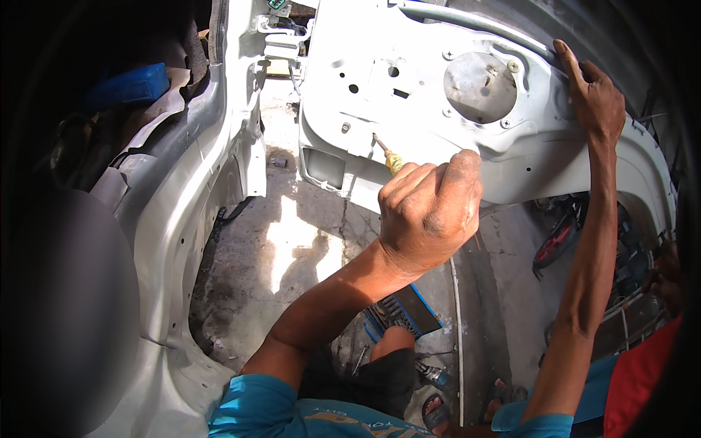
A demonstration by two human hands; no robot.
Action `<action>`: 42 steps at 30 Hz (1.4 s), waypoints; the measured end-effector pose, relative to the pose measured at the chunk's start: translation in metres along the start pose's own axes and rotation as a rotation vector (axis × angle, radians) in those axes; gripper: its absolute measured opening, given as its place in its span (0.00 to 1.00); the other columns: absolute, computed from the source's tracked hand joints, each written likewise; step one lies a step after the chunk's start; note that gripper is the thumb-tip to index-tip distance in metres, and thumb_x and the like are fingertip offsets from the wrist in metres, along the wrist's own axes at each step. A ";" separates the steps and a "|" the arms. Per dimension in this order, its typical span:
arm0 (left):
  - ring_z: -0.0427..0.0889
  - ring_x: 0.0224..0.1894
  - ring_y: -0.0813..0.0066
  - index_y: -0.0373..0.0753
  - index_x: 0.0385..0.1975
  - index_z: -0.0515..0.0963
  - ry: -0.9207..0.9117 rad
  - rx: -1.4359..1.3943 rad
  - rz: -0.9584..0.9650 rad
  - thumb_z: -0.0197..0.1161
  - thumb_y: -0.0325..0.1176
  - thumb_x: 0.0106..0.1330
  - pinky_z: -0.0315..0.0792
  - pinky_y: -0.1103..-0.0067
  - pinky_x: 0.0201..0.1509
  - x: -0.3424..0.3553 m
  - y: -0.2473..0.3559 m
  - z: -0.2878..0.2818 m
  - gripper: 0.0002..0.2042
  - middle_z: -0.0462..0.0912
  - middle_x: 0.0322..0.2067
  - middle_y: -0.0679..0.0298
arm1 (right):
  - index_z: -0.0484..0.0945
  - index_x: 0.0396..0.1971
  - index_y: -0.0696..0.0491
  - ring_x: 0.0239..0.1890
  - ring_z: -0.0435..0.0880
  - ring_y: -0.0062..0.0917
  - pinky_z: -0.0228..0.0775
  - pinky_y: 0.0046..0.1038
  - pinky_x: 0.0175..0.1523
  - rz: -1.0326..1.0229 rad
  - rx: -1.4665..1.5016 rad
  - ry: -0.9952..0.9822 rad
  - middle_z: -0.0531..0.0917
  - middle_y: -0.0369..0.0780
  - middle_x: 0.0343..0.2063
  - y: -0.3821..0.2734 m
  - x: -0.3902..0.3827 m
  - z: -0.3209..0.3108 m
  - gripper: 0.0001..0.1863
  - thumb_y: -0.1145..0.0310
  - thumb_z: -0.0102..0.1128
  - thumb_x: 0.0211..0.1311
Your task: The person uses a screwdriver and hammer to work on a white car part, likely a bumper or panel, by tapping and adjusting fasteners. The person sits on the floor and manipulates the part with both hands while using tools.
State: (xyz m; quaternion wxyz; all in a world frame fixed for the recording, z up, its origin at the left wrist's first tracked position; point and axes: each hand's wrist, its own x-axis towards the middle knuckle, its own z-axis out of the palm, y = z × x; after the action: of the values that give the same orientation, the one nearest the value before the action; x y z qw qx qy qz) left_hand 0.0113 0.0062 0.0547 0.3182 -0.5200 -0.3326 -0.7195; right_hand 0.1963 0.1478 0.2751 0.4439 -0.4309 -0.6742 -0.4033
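Observation:
My left hand (431, 208) is closed in a fist around the yellow handle of a screwdriver (394, 162). Its thin shaft points up and left, with the tip at a small hole in the bare white car door (416, 135). Left of the tip, a small bolt or stud (346, 127) shows on the panel. My right hand (597, 98) grips the far edge of the door at the upper right, its fingers hooked over the rim. A large round opening (480, 87) with screws around it lies between my hands.
The car's white door frame (164, 248) stands at left, with a blue box-like object (131, 85) inside. Below lie an opened blue-edged tool case (405, 314) and a pale hose or pipe (458, 328). A motorcycle (558, 241) and a person in red (642, 376) are at right.

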 end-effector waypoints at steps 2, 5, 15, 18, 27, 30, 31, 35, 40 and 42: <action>0.77 0.18 0.70 0.36 0.39 0.81 -0.020 -0.043 -0.011 0.64 0.14 0.53 0.70 0.76 0.24 0.000 -0.003 -0.010 0.14 0.79 0.20 0.63 | 0.91 0.31 0.44 0.27 0.86 0.27 0.75 0.34 0.36 0.046 -0.009 -0.030 0.84 0.34 0.18 0.001 0.001 0.002 0.46 0.15 0.45 0.55; 0.75 0.16 0.77 0.34 0.38 0.82 0.077 -0.088 -0.144 0.64 0.15 0.57 0.70 0.81 0.24 -0.001 -0.013 -0.031 0.10 0.77 0.18 0.67 | 0.91 0.32 0.43 0.29 0.86 0.28 0.74 0.33 0.38 0.043 0.016 -0.040 0.83 0.34 0.18 -0.001 0.003 0.003 0.45 0.15 0.44 0.55; 0.78 0.23 0.89 0.28 0.39 0.81 0.314 -0.354 -0.340 0.58 0.15 0.64 0.71 0.87 0.25 0.001 -0.036 -0.051 0.07 0.84 0.23 0.65 | 0.91 0.35 0.44 0.29 0.86 0.28 0.74 0.34 0.38 0.062 -0.030 -0.086 0.84 0.35 0.19 0.007 0.004 0.004 0.46 0.15 0.45 0.56; 0.76 0.15 0.72 0.37 0.37 0.80 0.086 -0.176 -0.105 0.65 0.16 0.55 0.69 0.76 0.23 0.021 -0.008 -0.008 0.11 0.74 0.15 0.66 | 0.90 0.29 0.46 0.24 0.86 0.27 0.77 0.34 0.32 0.012 -0.005 -0.036 0.83 0.34 0.16 -0.001 0.004 0.003 0.45 0.15 0.44 0.57; 0.77 0.14 0.78 0.33 0.31 0.81 0.096 -0.172 -0.163 0.59 0.15 0.59 0.70 0.80 0.20 0.035 -0.010 0.001 0.06 0.78 0.15 0.63 | 0.90 0.30 0.45 0.27 0.87 0.28 0.77 0.35 0.35 0.050 -0.005 -0.072 0.84 0.35 0.18 -0.009 0.002 -0.009 0.46 0.15 0.45 0.55; 0.81 0.15 0.69 0.33 0.28 0.79 -0.047 -0.004 -0.267 0.59 0.18 0.60 0.72 0.75 0.20 0.055 -0.005 0.002 0.04 0.77 0.12 0.60 | 0.91 0.30 0.45 0.27 0.87 0.28 0.78 0.35 0.37 0.042 0.008 -0.027 0.84 0.35 0.18 -0.007 0.000 -0.006 0.47 0.14 0.44 0.55; 0.83 0.17 0.63 0.34 0.26 0.78 -0.018 -0.052 -0.308 0.59 0.21 0.61 0.74 0.73 0.21 0.059 -0.005 0.006 0.03 0.76 0.11 0.58 | 0.91 0.30 0.46 0.28 0.88 0.29 0.78 0.36 0.37 0.048 0.008 -0.033 0.84 0.36 0.18 -0.005 0.000 -0.005 0.47 0.14 0.44 0.55; 0.83 0.16 0.67 0.36 0.28 0.80 -0.071 0.030 -0.256 0.60 0.21 0.60 0.74 0.75 0.22 0.049 -0.004 0.000 0.03 0.76 0.12 0.59 | 0.91 0.33 0.47 0.29 0.88 0.31 0.79 0.38 0.39 0.046 0.007 -0.047 0.87 0.37 0.21 -0.003 0.002 -0.002 0.49 0.14 0.43 0.55; 0.82 0.16 0.67 0.35 0.31 0.81 -0.012 -0.102 -0.236 0.59 0.22 0.61 0.74 0.74 0.23 0.031 -0.003 -0.005 0.04 0.80 0.14 0.58 | 0.92 0.34 0.47 0.29 0.88 0.32 0.79 0.39 0.39 0.027 -0.001 0.014 0.88 0.39 0.23 -0.005 0.002 -0.006 0.48 0.14 0.43 0.56; 0.83 0.17 0.65 0.34 0.30 0.81 -0.079 -0.051 -0.348 0.59 0.22 0.61 0.75 0.73 0.24 0.066 -0.011 -0.007 0.04 0.81 0.15 0.57 | 0.92 0.34 0.47 0.29 0.88 0.32 0.79 0.39 0.39 0.039 -0.004 -0.026 0.88 0.39 0.24 -0.011 0.002 -0.008 0.48 0.14 0.43 0.56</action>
State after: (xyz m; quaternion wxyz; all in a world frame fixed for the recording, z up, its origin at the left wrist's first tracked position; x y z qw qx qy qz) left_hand -0.0183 0.0001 0.1146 0.1624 -0.4903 -0.4113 -0.7511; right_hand 0.1873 0.1373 0.2774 0.4419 -0.4501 -0.6706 -0.3904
